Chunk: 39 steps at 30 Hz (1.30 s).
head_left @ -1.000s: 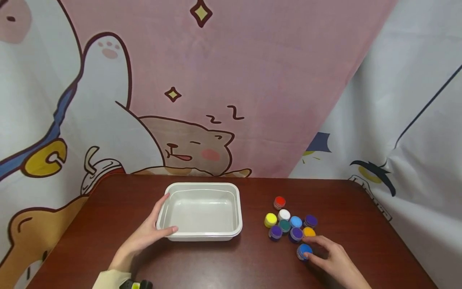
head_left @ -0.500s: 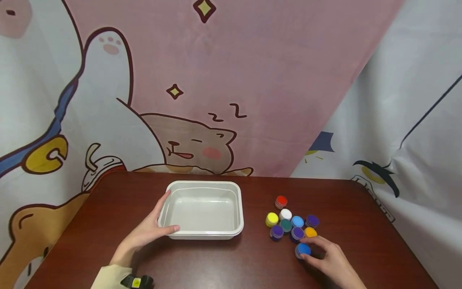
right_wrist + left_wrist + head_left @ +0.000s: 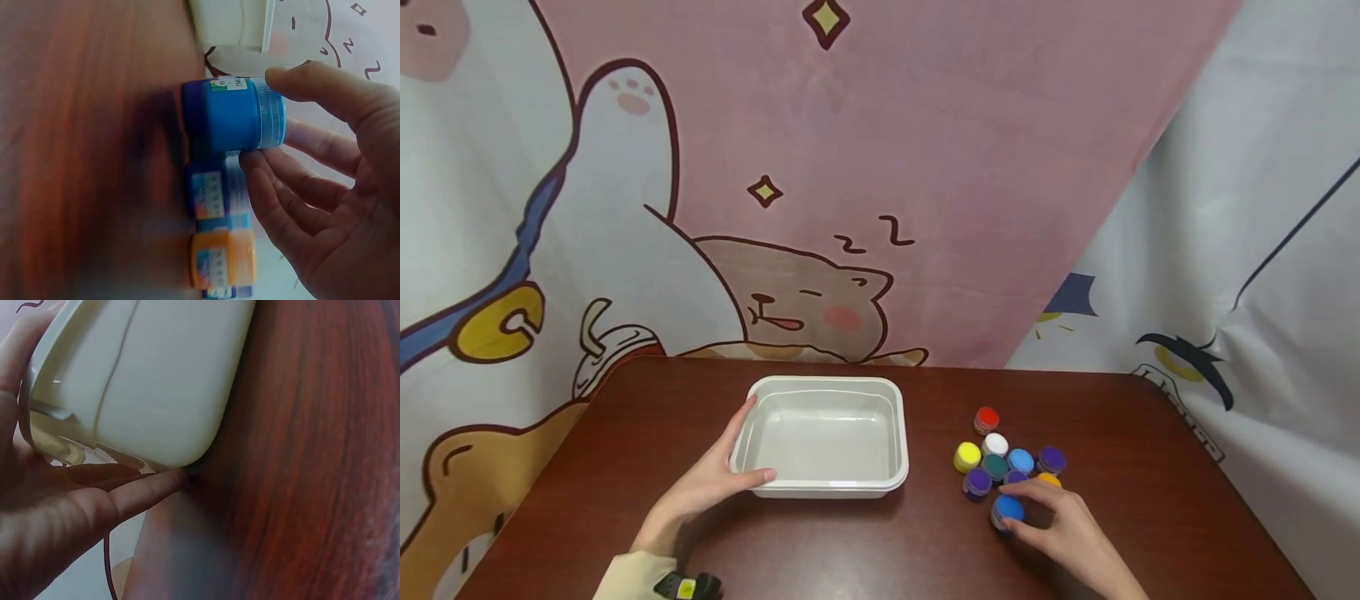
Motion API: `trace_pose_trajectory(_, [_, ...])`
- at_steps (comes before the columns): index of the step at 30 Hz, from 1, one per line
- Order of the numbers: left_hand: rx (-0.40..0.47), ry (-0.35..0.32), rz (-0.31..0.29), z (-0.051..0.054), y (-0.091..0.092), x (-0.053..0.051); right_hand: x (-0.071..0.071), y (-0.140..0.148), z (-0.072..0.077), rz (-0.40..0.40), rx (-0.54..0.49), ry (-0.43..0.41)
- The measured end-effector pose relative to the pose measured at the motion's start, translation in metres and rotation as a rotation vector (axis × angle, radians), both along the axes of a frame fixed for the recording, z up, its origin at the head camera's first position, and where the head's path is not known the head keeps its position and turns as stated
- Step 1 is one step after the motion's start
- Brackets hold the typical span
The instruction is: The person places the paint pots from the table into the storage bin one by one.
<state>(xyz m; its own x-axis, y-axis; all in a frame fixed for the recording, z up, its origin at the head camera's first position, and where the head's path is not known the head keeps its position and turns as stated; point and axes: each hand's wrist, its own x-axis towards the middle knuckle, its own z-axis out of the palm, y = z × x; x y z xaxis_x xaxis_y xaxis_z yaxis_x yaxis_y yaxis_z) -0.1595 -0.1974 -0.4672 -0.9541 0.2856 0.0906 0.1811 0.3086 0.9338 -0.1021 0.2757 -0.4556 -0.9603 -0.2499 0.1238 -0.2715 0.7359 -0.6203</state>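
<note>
One blue jar (image 3: pixel 1007 512) sits between the thumb and fingers of the right hand (image 3: pixel 1063 529), which pinch it narrowly around its clear cap, at the near edge of a cluster of nine more jars; I cannot tell whether its base touches the surface (image 3: pixel 850 554); the nine are one red jar (image 3: pixel 986 421), one white jar (image 3: pixel 996 444), one yellow jar (image 3: pixel 967 457), one dark green jar (image 3: pixel 996 468), one light blue jar (image 3: pixel 1020 461), one orange jar (image 3: pixel 1049 480) and three purple jars (image 3: pixel 977 483); one tray (image 3: pixel 820 485) stands to their left, its left side gripped by the left hand (image 3: pixel 703 479), fingers spread wide, thumb on the near rim; against half a second ago, the blue jar and right hand have shifted left, and the hand now covers more of the orange jar and the middle purple one; the left hand and tray keep their places.
</note>
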Motion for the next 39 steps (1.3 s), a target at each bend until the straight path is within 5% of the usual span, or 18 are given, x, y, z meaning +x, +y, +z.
trace_pose_trajectory(20, [0.0, -0.006, -0.002, 0.0, 0.0, 0.0, -0.019, -0.052, 0.027, 0.061, -0.154, 0.192])
trace_pose_trajectory(39, [0.001, -0.024, -0.003, -0.001, 0.0, 0.0, -0.032, -0.121, 0.054, 0.178, -0.332, 0.102])
